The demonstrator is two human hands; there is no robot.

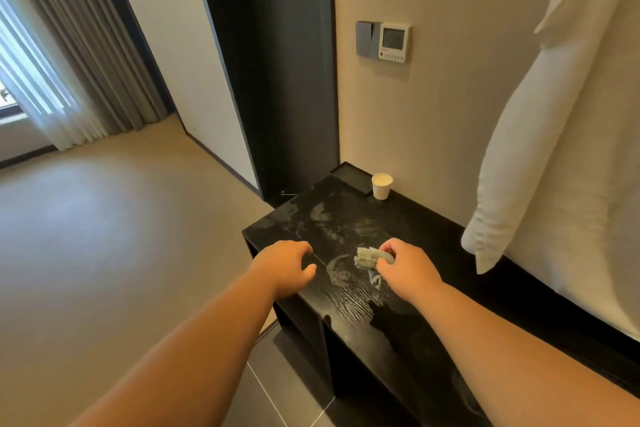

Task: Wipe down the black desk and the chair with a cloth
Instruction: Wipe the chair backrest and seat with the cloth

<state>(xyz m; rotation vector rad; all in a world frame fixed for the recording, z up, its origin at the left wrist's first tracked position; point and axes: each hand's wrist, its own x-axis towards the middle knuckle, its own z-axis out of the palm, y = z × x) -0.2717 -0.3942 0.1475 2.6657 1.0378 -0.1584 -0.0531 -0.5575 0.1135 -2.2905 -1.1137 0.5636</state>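
Note:
A black wood-grain desk [346, 308] runs along the wall, its top streaked with wet smears. My right hand [403, 267] grips a bunched pale grey cloth [367, 257] just above the middle of the desktop. My left hand [289, 263] hovers over the desk's left edge with its fingers loosely curled and nothing in it. No chair is in view.
A white paper cup [381, 186] stands at the far end of the desk beside a black tray [349, 174]. A white robe [540, 135] hangs on the right wall over the desk. Switch panel and thermostat [393, 42] on the wall. Open beige floor [104, 236] lies left.

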